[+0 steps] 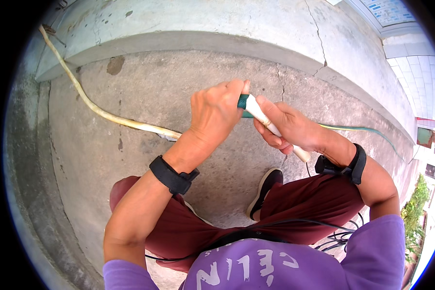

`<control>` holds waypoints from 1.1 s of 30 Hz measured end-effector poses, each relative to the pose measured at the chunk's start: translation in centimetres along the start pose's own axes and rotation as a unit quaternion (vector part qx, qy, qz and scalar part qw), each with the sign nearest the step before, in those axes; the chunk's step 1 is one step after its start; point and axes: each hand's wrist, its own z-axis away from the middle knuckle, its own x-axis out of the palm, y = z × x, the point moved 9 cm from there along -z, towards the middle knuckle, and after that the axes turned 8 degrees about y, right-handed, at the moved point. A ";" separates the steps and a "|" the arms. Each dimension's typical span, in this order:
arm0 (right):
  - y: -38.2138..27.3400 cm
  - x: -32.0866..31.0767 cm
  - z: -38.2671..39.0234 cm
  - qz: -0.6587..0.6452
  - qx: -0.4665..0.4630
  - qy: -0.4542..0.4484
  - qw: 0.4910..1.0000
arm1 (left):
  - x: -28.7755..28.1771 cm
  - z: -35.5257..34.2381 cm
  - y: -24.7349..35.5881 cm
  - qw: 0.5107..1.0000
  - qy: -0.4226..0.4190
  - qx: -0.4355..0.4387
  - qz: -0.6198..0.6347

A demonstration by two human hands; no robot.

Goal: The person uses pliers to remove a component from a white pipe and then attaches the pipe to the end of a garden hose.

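Note:
My right hand (287, 123) is closed round a slim white tube (259, 112), its thumb lying along the upper part. The lower end of the tube pokes out below the palm. My left hand (213, 107) is shut at the tube's upper end, over a dark green band (243, 101); its fingertips are mostly hidden. Just below the band, a green piece (247, 115) shows between the hands, partly covered. A yellowish-white hose (116, 118) reaches from the far left to behind my left forearm, where its end is hidden.
A thin green and yellow line (357, 128) stretches right along the concrete floor (154, 87). Beyond it rises a cracked concrete ledge (203, 41). Black cables (340, 239) loop beside my right hip. My shoe (266, 191) stands below my hands.

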 end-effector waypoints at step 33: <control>-3.9 0.3 1.6 0.443 -0.379 0.254 0.772 | -0.1 0.3 0.9 0.998 0.012 -0.024 0.055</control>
